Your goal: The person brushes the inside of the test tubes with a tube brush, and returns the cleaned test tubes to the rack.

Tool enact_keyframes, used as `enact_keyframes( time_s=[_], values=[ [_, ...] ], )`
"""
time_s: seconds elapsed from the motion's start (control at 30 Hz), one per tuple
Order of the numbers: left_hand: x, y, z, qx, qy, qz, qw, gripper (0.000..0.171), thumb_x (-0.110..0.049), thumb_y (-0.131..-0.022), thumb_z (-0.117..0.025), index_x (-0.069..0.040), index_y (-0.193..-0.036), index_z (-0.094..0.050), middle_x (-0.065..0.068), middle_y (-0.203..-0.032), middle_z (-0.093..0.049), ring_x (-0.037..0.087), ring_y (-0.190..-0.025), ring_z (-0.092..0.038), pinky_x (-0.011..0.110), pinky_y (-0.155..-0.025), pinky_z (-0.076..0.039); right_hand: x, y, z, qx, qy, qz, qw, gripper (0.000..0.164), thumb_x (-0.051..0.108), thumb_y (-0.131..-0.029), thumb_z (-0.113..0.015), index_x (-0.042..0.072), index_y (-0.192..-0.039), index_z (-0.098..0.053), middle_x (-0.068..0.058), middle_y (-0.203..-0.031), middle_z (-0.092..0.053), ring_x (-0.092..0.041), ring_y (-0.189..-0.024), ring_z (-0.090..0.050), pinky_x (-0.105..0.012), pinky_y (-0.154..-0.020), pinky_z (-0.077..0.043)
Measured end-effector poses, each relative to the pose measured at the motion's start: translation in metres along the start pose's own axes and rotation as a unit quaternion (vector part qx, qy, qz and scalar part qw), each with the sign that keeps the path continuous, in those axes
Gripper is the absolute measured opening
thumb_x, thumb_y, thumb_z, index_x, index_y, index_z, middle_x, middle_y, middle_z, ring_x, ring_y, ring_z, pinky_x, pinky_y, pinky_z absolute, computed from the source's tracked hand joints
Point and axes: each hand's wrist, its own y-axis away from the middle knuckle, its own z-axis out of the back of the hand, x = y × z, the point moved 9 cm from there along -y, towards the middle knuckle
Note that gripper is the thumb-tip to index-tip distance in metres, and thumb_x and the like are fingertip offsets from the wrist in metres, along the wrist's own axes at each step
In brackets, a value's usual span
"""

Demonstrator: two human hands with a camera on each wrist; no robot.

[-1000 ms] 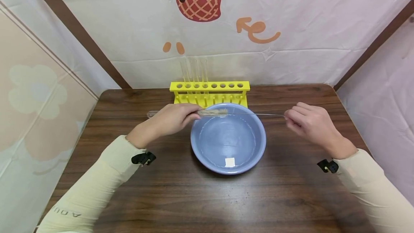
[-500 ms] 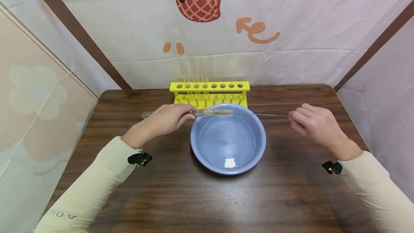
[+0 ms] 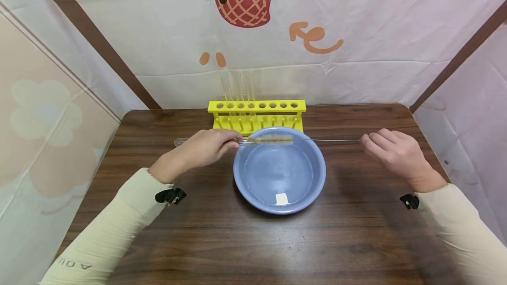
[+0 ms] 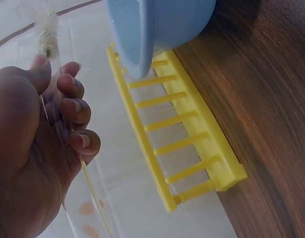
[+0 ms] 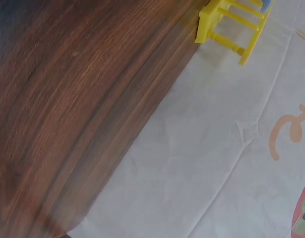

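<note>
My left hand (image 3: 203,146) grips a clear glass test tube (image 3: 181,141), held level left of the basin; its rounded end shows behind the hand. My right hand (image 3: 396,151) pinches the thin wire handle (image 3: 336,140) of a test tube brush. The pale brush bristles (image 3: 275,139) lie over the basin's far rim, in line with the tube. How much of the bristles is still inside the glass I cannot tell. The left wrist view shows my thumb and curled fingers (image 4: 75,111) around the tube, with the bristles (image 4: 47,29) beyond the thumb. In the right wrist view my hand is not visible.
A blue basin (image 3: 241,188) with water stands mid-table on the brown wooden table (image 3: 285,250). Behind it is a yellow test tube rack (image 3: 299,105), holding several-slot rows with three upright test tubes (image 3: 239,87) at its left part. A printed cloth (image 3: 376,56) hangs behind the table.
My right hand has moved to the right, drawing the brush the same way, so more bristles show beyond my left hand. My left hand has shifted slightly left with the test tube.
</note>
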Motion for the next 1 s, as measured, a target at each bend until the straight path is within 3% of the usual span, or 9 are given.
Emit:
enact_keyframes(
  time_s=[0.23,0.5,0.9,1.0],
  values=[
    [-0.003,0.001,0.0,0.0,0.008,-0.002,1.0,0.023,-0.023,-0.105,-0.058,-0.01,-0.121,-0.069,0.002,-0.113,-0.072,0.02,-0.107,-0.068,0.045,-0.094,-0.054,0.004,-0.003,0.006,-0.037,0.056,0.02,0.998,0.02,-0.005,-0.101,-0.054,-0.004,-0.084,-0.063,-0.013,-0.07,-0.058,-0.029,-0.054,-0.048,-0.039,-0.041,-0.035],
    [-0.002,0.0,-0.003,0.006,0.006,-0.001,1.0,0.023,-0.022,-0.106,-0.057,-0.01,-0.121,-0.069,0.002,-0.112,-0.072,0.02,-0.106,-0.068,0.046,-0.093,-0.054,0.007,0.001,0.009,-0.072,0.079,0.028,0.994,0.019,-0.005,-0.1,-0.058,-0.003,-0.083,-0.065,-0.013,-0.069,-0.061,-0.029,-0.053,-0.051,-0.039,-0.041,-0.035],
    [-0.002,0.0,0.0,0.001,-0.002,0.001,1.0,0.024,-0.024,-0.106,-0.058,-0.01,-0.121,-0.069,0.001,-0.113,-0.072,0.019,-0.107,-0.069,0.045,-0.094,-0.054,-0.002,0.01,0.006,-0.065,0.039,-0.005,0.997,0.025,0.002,-0.103,-0.054,-0.003,-0.085,-0.069,-0.016,-0.072,-0.067,-0.033,-0.055,-0.056,-0.043,-0.041,-0.042],
    [-0.002,-0.001,0.0,-0.002,-0.004,-0.004,1.0,0.023,-0.024,-0.106,-0.058,-0.011,-0.121,-0.069,0.001,-0.112,-0.072,0.02,-0.107,-0.069,0.045,-0.093,-0.054,-0.004,0.009,0.005,-0.065,0.031,-0.02,0.997,0.024,0.001,-0.1,-0.052,-0.004,-0.083,-0.069,-0.015,-0.07,-0.065,-0.033,-0.053,-0.055,-0.044,-0.04,-0.041]
  ],
)
